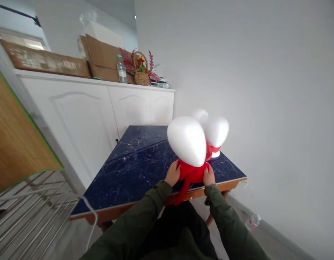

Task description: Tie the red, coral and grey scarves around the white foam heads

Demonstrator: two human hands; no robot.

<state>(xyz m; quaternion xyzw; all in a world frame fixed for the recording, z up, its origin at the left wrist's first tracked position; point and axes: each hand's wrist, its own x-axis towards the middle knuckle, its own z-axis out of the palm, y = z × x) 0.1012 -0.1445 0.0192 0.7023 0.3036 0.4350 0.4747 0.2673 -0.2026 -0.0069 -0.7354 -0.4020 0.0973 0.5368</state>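
A white foam mannequin head [186, 139] leans at the front edge of the blue table, its smooth rounded top toward me. Around its neck is a red scarf [191, 173], with one end hanging over the table edge. My left hand [172, 173] is closed on the scarf's left side. On the right side, my right hand [209, 176] pinches the same scarf, thumb on top. Just behind stands a second white mannequin head [217, 130] with a red scarf [210, 150] at its neck. A third white head [200, 116] is partly hidden behind these two.
The dark blue marbled table [134, 166] meets the wall at right. White cabinets [80, 119] at left carry cardboard boxes [104, 54], a water bottle [121, 69] and a flower basket [141, 77]. A metal rack [34, 213] with a white cable stands at lower left.
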